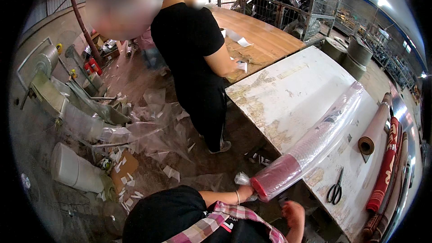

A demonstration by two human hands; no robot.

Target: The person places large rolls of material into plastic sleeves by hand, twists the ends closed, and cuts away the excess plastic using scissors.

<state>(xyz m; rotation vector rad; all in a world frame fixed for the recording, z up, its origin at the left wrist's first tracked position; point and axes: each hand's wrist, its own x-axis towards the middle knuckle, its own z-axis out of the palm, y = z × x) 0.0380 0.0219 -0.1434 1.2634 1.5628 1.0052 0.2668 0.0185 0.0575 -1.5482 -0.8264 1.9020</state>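
A red rolled rug (pixel 276 175) lies slantwise on the white table, inside a clear plastic sleeve (pixel 326 128). Its near end juts past the table edge toward me. My left hand (pixel 245 193) is closed at that end, gripping the plastic; a bunched tuft of plastic (pixel 242 178) sticks out just beyond it. My right hand (pixel 293 213) is curled closed a little to the right, below the roll and apart from it. Something small and dark shows by its fingers, too unclear to name. Black scissors (pixel 335 191) rest on the table to the right.
The white table (pixel 288 94) has chipped edges. More rolled rugs (pixel 384 166) lie along its right side. A person in black (pixel 189 54) stands at a wooden table (pixel 265 27) ahead. Loose plastic film (pixel 157 130) and scraps cover the floor at left, near plastic rolls (pixel 74 168).
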